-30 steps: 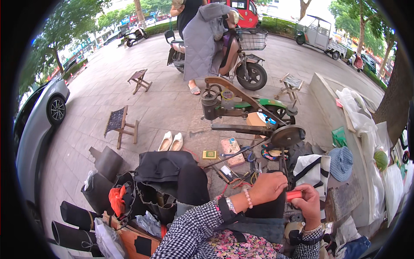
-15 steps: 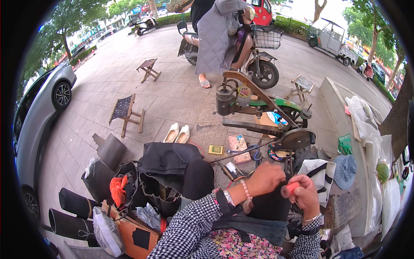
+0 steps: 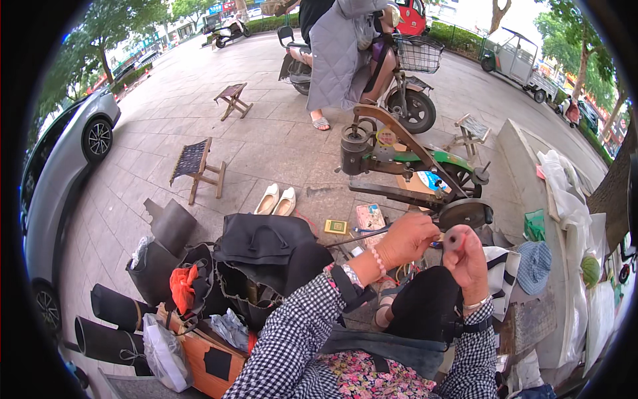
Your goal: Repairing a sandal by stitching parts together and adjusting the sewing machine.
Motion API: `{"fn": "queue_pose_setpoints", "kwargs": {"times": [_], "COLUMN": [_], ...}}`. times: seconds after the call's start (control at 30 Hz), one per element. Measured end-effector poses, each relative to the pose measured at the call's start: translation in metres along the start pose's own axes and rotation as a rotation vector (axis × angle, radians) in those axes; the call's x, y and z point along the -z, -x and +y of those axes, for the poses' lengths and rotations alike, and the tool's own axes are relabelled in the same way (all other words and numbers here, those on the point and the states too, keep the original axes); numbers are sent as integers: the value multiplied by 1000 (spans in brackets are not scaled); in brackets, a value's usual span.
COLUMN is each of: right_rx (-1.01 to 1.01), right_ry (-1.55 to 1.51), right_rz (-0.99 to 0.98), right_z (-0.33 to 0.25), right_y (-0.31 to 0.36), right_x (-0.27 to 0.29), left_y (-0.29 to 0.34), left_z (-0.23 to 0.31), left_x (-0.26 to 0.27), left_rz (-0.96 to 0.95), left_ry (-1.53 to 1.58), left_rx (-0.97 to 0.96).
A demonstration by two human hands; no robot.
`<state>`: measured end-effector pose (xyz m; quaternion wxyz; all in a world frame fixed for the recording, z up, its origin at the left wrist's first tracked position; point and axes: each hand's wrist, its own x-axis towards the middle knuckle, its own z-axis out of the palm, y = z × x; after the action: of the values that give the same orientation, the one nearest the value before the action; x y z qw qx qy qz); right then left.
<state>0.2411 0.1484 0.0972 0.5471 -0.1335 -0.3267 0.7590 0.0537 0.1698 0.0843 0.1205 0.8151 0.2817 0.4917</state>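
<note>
Fingers curled round a small red spool (image 3: 454,241), my right hand (image 3: 470,263) is raised above my dark-trousered knee. The spool's round end, with a dark hole in its middle, faces up toward me. Just left of it, my left hand (image 3: 409,238) is closed in a pinch, its fingertips close to the spool. Whatever thin thing it pinches is too small to make out. Beyond both hands stands a hand-cranked shoe-repair sewing machine (image 3: 412,159) with a green arm and a dark wheel.
Left of me are a black bag (image 3: 262,243), an orange-brown box (image 3: 209,362) and rolled black sheets (image 3: 113,309). White shoes (image 3: 276,201) and folding stools (image 3: 198,166) stand ahead. A person sits on a scooter (image 3: 415,110) behind the machine. A checked hat (image 3: 533,266) lies right.
Both hands have risen a little, and the red spool has turned its end toward me. My left hand has stayed close beside it. The view has shifted slightly.
</note>
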Motion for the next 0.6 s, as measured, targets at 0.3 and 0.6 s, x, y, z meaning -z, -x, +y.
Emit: {"fn": "queue_pose_setpoints", "kwargs": {"times": [0.3, 0.6], "right_rx": [164, 315], "right_ry": [1740, 1701], "right_rz": [45, 690], "right_z": [-15, -4], "right_y": [27, 221], "right_x": [-9, 53], "left_y": [-3, 64], "left_z": [25, 118], "left_x": [-27, -177], "left_rz": [-475, -478], "left_ry": [-446, 127], "left_rx": [-46, 85]}}
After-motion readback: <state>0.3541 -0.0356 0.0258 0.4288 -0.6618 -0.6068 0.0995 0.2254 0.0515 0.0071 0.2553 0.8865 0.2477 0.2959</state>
